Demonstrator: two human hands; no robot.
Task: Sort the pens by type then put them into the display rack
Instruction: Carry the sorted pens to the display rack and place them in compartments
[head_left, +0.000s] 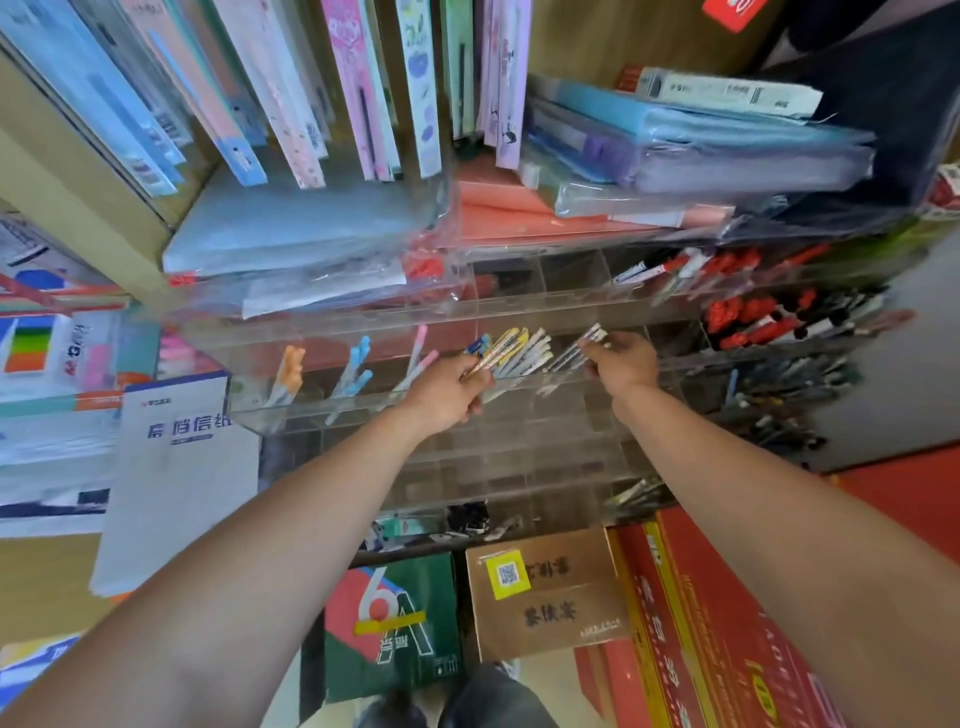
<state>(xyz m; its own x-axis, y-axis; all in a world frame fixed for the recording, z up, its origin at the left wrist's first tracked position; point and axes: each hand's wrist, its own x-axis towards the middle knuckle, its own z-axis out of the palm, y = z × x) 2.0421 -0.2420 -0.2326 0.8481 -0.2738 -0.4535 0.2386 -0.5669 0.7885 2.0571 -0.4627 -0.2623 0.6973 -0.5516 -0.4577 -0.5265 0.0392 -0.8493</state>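
Below the display rack (519, 460), a brown cardboard box (545, 592) sits nearest the camera as a person reaches up with both bare arms. At the rack's middle tier, the left hand (447, 392) curls round the lower ends of a bundle of yellow-and-white pens (511, 351), which fans out over a centre compartment. Just right of it on the same tier, the right hand (621, 364) pinches a few grey pens (576, 351) near their upper ends. Orange pens (288, 371), blue pens (358, 364) and pink pens (418, 358) lean in compartments on the rack's left; red-capped pens (748, 322) crowd its right. Stacked folders (311, 228) lie on top of the rack. The pens look light, stiff and smooth, apt to splay or slip from a loose bunch; a firm grip round the mid-barrels seems safest.
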